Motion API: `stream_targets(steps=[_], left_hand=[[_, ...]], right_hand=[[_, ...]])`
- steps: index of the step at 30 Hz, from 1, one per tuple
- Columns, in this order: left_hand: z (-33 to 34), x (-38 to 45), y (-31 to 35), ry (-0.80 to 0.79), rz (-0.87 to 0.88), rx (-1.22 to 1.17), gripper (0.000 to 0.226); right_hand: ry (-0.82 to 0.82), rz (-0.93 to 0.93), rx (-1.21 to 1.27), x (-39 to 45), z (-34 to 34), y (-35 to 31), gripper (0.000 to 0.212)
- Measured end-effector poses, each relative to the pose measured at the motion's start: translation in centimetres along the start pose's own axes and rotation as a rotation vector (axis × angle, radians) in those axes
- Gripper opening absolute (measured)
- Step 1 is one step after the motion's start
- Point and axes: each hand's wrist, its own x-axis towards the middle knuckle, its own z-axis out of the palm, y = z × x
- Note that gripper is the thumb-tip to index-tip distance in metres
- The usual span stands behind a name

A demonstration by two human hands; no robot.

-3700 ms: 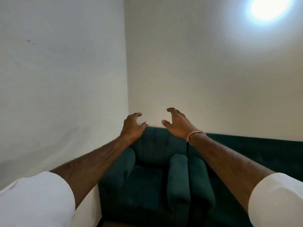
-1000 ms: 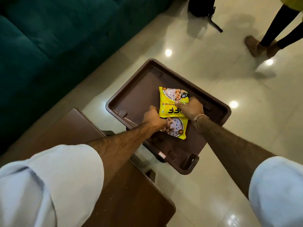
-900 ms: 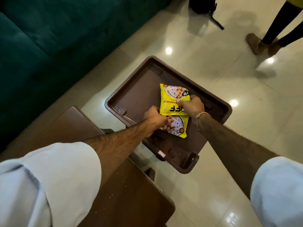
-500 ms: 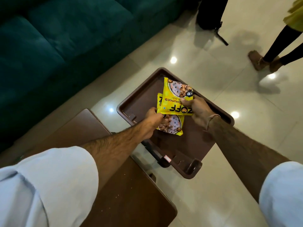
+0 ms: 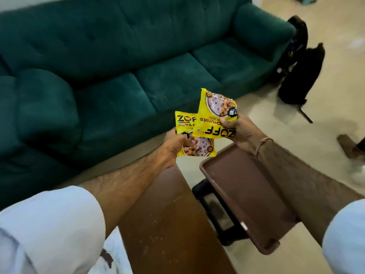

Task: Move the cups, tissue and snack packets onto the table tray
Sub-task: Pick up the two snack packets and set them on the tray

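Left hand (image 5: 173,147) pinches one yellow soya chunks packet (image 5: 194,148) by its lower left corner; right hand (image 5: 240,133) is closed on the second packet (image 5: 214,117), which overlaps the first. Both are in the air beyond the brown table tray (image 5: 243,186), which shows bare. Risk: slick film and edge-only grips, so a packet may slip to the floor (image 5: 262,107); cups and tissue not in view.

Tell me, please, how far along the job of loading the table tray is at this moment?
Nothing looks done: the brown table tray shows nothing on it. In hand: the left hand and right hand each hold a yellow Zoff snack packet above the floor beyond the tray. Left: setting both down, plus cups and tissue, which are out of view.
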Motion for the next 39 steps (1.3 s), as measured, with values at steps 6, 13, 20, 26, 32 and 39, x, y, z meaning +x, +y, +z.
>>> stream_targets(steps=[6,13,20,26,32,39], left_hand=[[-10.9,-7.0,7.0,0.108,0.118,-0.114,0.042],[-24.5,-16.6,10.3,0.311,0.210,-0.209,0.050],[-37.7,-25.6,6.7,0.530,0.213,-0.229,0.038],[-46.5,-31.0,-2.4,0.688,0.096,-0.244,0.032],[-51.2,-34.3,-12.9,0.821,-0.092,-0.241,0.024],[-52.5,-36.3,-25.1,0.855,-0.223,-0.288,0.018]], right_hand=[[-0.171,-0.027,-0.053,-2.9,12.4,-5.3,0.045],[-0.329,0.060,-0.082,-6.8,26.1,-6.6,0.056],[-0.417,0.183,-0.214,-10.6,37.0,-1.7,0.049],[-0.441,0.288,-0.347,-13.3,42.0,6.8,0.026],[-0.377,0.351,-0.524,-14.8,43.0,17.1,0.015],[-0.250,0.414,-0.631,-15.5,40.1,28.5,0.016]])
